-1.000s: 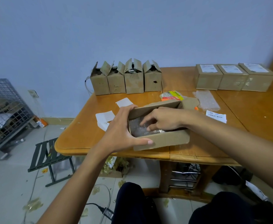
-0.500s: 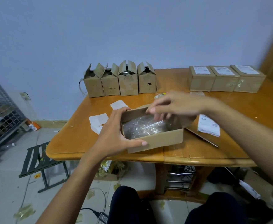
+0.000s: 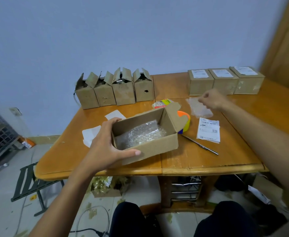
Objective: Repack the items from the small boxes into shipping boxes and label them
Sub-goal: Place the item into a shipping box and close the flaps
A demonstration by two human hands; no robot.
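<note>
**Box steadied, padding reached for**

The left hand [image 3: 104, 147] clamps the left end of the open box [image 3: 157, 147], thumb along the near wall and fingers over the far one. Its grip is full of cardboard, likely so the light box does not slide on the table [image 3: 191, 161] while the other arm works. Just right of that grip, bubble wrap [image 3: 140, 132] lines the box floor, probably as a cushion for the item; no item shows on it. The right hand [image 3: 212, 100] is stretched well away from the box, fingers curled low over the far edge of a clear sheet [image 3: 201, 112] lying flat. Its grip is narrow, but I cannot tell whether it has the sheet pinched. The sheet looks like padding meant for the box. On the near side of the right grip lie a printed label [image 3: 208, 130], kept within reach for the closing step, and a thin metal tool [image 3: 200, 145]. Four small boxes [image 3: 123, 89], flaps up, stand in a row beyond the left grip, seemingly waiting to be emptied. Three shut boxes [image 3: 225, 82] with labels on top stand just beyond the right grip, apparently done
</note>
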